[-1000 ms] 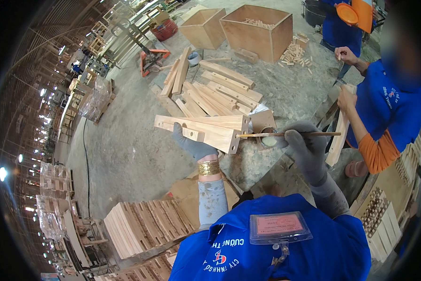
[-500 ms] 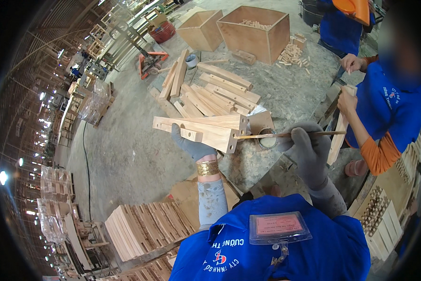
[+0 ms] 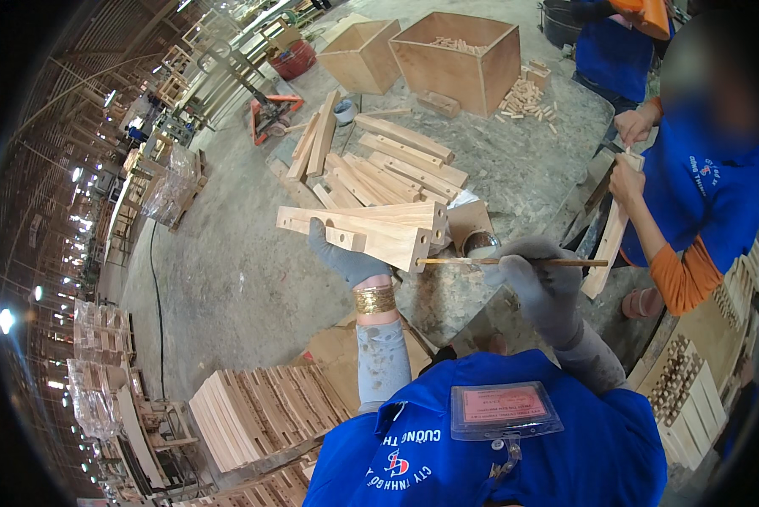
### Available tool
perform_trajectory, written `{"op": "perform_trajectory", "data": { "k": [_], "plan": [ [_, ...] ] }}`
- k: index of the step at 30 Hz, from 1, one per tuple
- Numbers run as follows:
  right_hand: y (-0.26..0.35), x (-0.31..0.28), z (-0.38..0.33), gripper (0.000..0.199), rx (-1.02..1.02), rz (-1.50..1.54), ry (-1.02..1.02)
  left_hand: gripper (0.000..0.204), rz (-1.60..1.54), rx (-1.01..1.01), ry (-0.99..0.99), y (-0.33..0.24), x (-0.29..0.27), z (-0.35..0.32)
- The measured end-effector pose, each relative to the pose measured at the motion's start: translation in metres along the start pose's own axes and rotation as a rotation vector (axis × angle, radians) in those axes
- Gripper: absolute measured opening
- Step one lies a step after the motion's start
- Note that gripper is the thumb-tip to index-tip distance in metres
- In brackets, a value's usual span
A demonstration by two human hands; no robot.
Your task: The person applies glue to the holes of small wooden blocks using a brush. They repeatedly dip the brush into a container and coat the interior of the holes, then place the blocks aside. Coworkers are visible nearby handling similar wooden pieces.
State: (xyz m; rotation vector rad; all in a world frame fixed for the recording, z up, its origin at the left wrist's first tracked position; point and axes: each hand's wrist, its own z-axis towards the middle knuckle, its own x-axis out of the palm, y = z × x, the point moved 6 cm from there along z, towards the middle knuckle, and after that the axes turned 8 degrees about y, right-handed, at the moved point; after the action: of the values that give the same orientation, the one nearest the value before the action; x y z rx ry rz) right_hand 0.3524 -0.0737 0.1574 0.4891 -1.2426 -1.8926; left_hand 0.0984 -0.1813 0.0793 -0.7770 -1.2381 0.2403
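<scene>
My left hand (image 3: 343,258), in a grey glove, grips a long pale wooden piece (image 3: 358,230) from below and holds it level in front of me. Its cut end faces right and has small holes in it. My right hand (image 3: 540,283), also gloved, holds a thin wooden stick (image 3: 515,263) whose tip touches that cut end. A small round cup of white glue (image 3: 481,245) sits just behind the stick on the worktop.
More wooden pieces (image 3: 392,165) lie piled on the concrete worktop (image 3: 244,279). Two open wooden crates (image 3: 460,55) stand at the back. A co-worker in blue (image 3: 701,194) holds a slat (image 3: 612,224) at the right. Stacked boards (image 3: 261,414) sit lower left.
The stick's tip has come in against the end of the wooden piece. Both hands have otherwise stayed almost in place.
</scene>
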Motion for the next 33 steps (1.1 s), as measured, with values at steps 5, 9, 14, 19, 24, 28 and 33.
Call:
{"op": "perform_trajectory", "data": {
  "k": [5, 9, 14, 19, 24, 28, 33],
  "plan": [
    [0.019, 0.002, 0.008, 0.006, -0.02, -0.289, 0.141, 0.063, 0.009, 0.012, 0.037, 0.002, 0.01, -0.002],
    [0.032, -0.007, -0.001, 0.008, -0.173, -0.413, 0.145, 0.064, 0.005, 0.009, 0.037, 0.006, 0.017, -0.003],
    [0.038, -0.021, -0.009, 0.009, -0.085, -0.294, 0.085, 0.064, -0.056, -0.018, 0.082, 0.009, 0.036, -0.009],
    [0.05, -0.02, -0.029, 0.008, -0.164, -0.488, 0.051, 0.057, 0.26, 0.079, 0.196, 0.007, 0.05, -0.004],
    [0.009, -0.039, -0.037, 0.014, -0.239, -0.402, -0.099, 0.056, 0.521, -0.013, 0.351, 0.069, 0.098, -0.028],
    [-0.024, -0.028, -0.019, 0.021, -0.049, -0.404, -0.236, 0.055, 0.459, -0.091, 0.539, 0.097, 0.155, -0.076],
    [-0.04, -0.031, -0.059, 0.042, 0.169, -0.544, -0.412, 0.054, 0.378, -0.256, 0.81, 0.138, 0.2, -0.151]
  ]
}}
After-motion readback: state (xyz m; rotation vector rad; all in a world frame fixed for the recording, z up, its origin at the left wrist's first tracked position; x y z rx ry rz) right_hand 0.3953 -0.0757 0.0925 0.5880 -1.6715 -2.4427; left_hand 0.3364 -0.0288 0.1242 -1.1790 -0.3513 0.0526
